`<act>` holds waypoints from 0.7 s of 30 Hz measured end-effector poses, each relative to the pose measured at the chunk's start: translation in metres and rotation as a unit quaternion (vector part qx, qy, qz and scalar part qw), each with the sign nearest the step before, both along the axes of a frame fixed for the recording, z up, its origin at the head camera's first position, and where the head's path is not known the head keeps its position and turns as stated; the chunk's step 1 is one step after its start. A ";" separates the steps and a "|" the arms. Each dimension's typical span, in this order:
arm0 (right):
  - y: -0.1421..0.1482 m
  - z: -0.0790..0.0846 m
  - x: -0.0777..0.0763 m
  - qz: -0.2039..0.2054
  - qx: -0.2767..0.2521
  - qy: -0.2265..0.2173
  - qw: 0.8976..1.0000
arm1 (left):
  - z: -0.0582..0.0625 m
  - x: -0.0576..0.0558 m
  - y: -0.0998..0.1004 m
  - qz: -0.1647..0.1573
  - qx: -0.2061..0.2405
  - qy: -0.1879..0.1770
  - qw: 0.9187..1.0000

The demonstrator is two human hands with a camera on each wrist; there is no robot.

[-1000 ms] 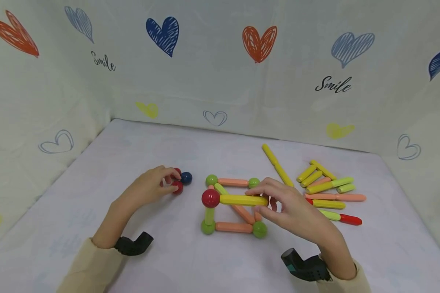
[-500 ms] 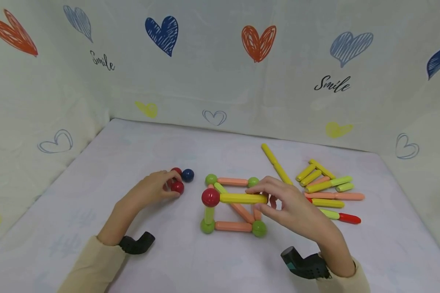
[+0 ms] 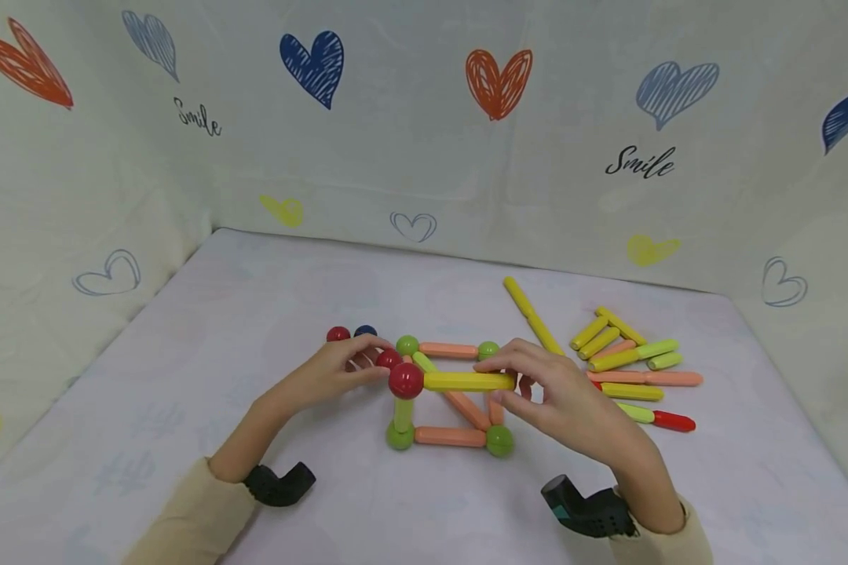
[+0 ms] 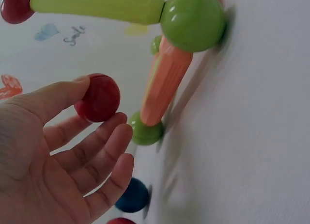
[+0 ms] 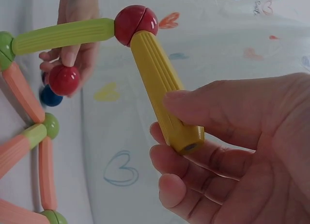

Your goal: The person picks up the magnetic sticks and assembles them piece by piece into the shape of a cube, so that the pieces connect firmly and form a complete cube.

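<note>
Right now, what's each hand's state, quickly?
Left hand: closed, pinching a red ball.
Right hand: closed, pinching a yellow stick near its free end.

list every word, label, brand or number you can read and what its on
"Smile", on the backdrop, left side
"Smile", on the backdrop, right side
"Smile", tilted, on the backdrop, left wrist view
Right wrist view: backdrop lettering too blurred to read
None legible on balls, sticks or wrist cameras

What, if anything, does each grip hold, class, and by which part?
The left grip pinches a loose red ball by its sides. The right grip holds the yellow stick near its free end; the other end meets another red ball.
</note>
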State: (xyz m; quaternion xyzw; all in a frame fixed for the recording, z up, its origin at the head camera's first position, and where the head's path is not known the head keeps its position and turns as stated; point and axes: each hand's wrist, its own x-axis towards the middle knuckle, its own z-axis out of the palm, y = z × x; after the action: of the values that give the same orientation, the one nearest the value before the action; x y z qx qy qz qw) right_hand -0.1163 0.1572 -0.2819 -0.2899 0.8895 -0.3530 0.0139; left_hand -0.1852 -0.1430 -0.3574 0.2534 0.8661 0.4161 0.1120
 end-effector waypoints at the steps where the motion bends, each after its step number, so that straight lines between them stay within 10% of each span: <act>1: 0.000 0.000 0.000 0.000 0.000 0.000 1.000 | -0.001 0.001 0.004 -0.005 0.013 -0.007 1.000; 14: 0.001 -0.001 -0.001 0.009 -0.002 0.012 1.000 | -0.008 0.011 0.040 -0.006 0.128 -0.060 0.990; 21: 0.000 0.000 -0.002 0.007 -0.005 0.003 1.000 | -0.003 -0.006 0.056 -0.119 0.093 -0.051 0.987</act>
State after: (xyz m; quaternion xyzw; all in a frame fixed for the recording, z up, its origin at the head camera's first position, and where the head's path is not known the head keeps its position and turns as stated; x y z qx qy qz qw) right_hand -0.1181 0.1576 -0.2823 -0.2969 0.8858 -0.3565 0.0120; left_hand -0.1911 -0.0866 -0.3607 0.3420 0.7805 0.4912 0.1806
